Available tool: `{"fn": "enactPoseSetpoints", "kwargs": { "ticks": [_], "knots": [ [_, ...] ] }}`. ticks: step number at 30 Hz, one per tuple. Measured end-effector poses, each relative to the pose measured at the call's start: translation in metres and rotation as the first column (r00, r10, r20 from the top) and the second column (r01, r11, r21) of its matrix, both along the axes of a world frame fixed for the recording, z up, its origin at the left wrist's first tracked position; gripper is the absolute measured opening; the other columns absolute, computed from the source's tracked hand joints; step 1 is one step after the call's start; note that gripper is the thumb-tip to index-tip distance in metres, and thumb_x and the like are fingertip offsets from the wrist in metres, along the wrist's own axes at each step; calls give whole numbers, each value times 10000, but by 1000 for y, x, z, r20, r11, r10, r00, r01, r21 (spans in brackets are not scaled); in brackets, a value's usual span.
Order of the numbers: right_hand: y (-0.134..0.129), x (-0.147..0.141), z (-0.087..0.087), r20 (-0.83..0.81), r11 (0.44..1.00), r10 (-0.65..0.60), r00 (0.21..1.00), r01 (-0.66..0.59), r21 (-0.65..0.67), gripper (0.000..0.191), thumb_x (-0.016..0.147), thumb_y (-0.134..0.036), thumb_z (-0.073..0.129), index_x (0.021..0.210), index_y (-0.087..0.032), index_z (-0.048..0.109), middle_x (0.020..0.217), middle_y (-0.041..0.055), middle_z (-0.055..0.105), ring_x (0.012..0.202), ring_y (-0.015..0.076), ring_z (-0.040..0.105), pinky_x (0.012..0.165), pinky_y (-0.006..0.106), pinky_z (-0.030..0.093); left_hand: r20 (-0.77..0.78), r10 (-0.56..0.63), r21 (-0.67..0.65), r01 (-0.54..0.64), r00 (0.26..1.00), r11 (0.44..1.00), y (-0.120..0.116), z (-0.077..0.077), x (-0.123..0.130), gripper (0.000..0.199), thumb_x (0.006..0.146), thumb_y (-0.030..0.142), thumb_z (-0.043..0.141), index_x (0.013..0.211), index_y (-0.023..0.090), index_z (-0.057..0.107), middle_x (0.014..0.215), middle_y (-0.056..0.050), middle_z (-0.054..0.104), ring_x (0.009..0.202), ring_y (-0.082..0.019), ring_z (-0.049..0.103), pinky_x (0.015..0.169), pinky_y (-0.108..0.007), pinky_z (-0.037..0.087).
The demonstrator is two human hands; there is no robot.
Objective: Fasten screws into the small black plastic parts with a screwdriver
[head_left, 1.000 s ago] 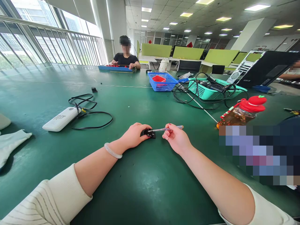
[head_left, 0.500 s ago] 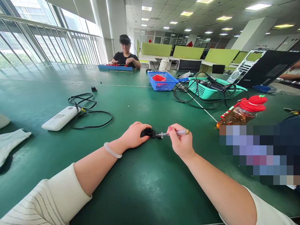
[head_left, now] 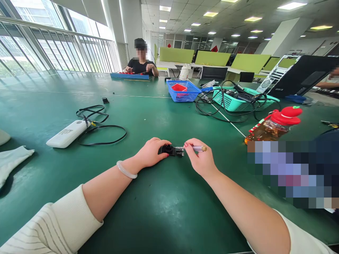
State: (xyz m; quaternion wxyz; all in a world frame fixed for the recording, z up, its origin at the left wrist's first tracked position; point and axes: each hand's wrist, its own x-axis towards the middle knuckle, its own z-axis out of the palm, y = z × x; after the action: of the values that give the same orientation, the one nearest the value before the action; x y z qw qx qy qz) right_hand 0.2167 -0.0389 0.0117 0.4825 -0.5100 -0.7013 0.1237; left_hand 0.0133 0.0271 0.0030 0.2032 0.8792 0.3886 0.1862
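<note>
My left hand grips a small black part on the green table, thumb on its near side and fingers on its far side. A metal-looking piece sticks out of the part's right end. My right hand pinches a slim screwdriver-like tool with a pale, clear handle and a tan end. The tool lies almost level, its thin tip pointing left at the metal-looking piece. Whether the tip touches it is too small to tell.
A white device with a black cord lies left. Blue and green baskets, the latter with cables, stand farther back. Right are a red-lidded bottle and a tilted black monitor-like panel. A person sits across the table.
My right hand has moved slightly left with the tool, bringing its tip nearer the black part. My left hand keeps its grip on the part.
</note>
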Motion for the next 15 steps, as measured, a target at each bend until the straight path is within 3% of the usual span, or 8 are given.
{"fn": "enactPoseSetpoints", "kwargs": {
  "ticks": [3,5,9,12,15],
  "knots": [
    [6,2,-4,-21,991,28,999,-31,-130,265,939,-378,462,739,-233,559,675,-1,585,643,167,530,611,284,385,0,-7,-14,7,1000,1000,0,0,0,408,826,331,636,1229,271,615,1150,-39,692,1152,-281,549,1009,-444,459],
    [6,2,-4,4,990,26,1000,-25,-137,263,933,-375,470,730,-234,559,665,0,589,646,172,529,619,292,385,-3,-2,-18,2,1000,1000,1,0,0,408,827,332,644,1230,270,616,1149,-40,693,1150,-281,548,1008,-441,458],
    [-5,1,3,52,994,-7,999,1,114,231,908,-316,488,700,-243,558,673,25,613,702,203,551,713,349,413,-22,2,7,-2,1000,1000,2,-1,0,438,807,361,695,1230,274,623,1116,-51,697,1122,-281,559,997,-442,458],
    [-11,-3,8,154,963,156,976,-185,194,201,881,-285,504,690,-250,556,641,15,594,657,192,534,754,374,428,-34,-4,34,5,999,999,2,-1,1,468,780,402,731,1222,282,633,1090,-56,701,1099,-279,569,981,-433,464],
    [-10,-7,7,293,949,251,923,-294,113,143,860,-255,540,720,-246,569,671,0,616,671,177,543,822,388,414,-28,-27,51,28,999,998,1,0,1,437,796,387,717,1213,277,642,1065,-51,711,1075,-267,580,968,-415,471]
  ]
}}
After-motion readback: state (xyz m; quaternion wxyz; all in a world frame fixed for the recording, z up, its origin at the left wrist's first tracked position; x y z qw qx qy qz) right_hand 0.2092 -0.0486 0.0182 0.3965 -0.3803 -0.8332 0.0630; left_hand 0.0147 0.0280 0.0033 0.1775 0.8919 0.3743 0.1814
